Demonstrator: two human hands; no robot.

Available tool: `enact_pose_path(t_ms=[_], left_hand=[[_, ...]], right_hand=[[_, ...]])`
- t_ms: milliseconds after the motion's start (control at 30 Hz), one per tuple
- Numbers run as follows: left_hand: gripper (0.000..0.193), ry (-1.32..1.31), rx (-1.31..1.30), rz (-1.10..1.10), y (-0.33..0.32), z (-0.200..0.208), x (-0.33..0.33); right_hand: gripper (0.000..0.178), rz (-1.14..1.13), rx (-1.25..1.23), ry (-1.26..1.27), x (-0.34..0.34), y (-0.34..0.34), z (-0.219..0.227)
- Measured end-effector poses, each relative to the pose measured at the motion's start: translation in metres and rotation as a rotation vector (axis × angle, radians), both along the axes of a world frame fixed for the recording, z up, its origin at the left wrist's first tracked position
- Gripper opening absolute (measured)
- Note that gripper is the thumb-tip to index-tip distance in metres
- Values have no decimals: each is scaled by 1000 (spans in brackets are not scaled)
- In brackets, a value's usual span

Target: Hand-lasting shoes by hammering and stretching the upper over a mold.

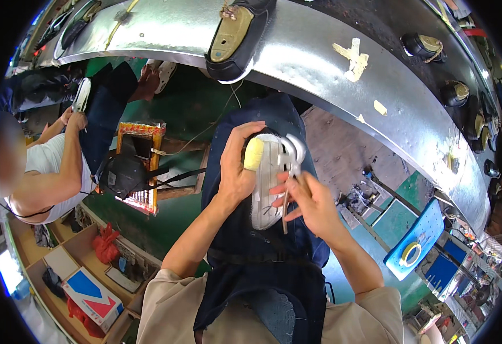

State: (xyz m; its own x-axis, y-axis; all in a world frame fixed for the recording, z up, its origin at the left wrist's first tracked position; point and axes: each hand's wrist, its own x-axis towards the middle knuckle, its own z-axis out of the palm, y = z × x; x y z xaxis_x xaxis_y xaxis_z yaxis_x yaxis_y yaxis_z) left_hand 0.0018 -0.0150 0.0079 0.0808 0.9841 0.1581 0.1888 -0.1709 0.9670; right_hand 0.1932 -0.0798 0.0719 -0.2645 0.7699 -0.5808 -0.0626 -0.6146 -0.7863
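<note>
A shoe [266,198] lies over my lap with its light, stitched underside facing up. My left hand [236,169] grips its left side, and the thumb, wrapped in yellow, presses near the far end. In my right hand [315,205] is a pair of metal lasting pincers [294,150]. Their rounded head is against or just above the shoe's right edge; I cannot tell whether the jaws bite on anything. The handles run between my right fingers, which are partly spread. Beneath the shoe, a dark blue apron [245,241] covers my legs.
Beyond my knees curves a metal bench [297,51] bearing a black shoe on a last [229,40] and more shoes rightward. A co-worker [56,166] sits left, holding a shoe. A black bag [126,174] hangs nearby. At right stands a blue stool [426,232] with a tape roll [411,254].
</note>
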Motion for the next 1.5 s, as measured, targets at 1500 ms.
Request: enact_pose_path(t_ms=[1500], left_hand=[[39, 41, 55, -181, -4, 31, -13]], right_hand=[[26, 292, 775, -703, 19, 3, -20]])
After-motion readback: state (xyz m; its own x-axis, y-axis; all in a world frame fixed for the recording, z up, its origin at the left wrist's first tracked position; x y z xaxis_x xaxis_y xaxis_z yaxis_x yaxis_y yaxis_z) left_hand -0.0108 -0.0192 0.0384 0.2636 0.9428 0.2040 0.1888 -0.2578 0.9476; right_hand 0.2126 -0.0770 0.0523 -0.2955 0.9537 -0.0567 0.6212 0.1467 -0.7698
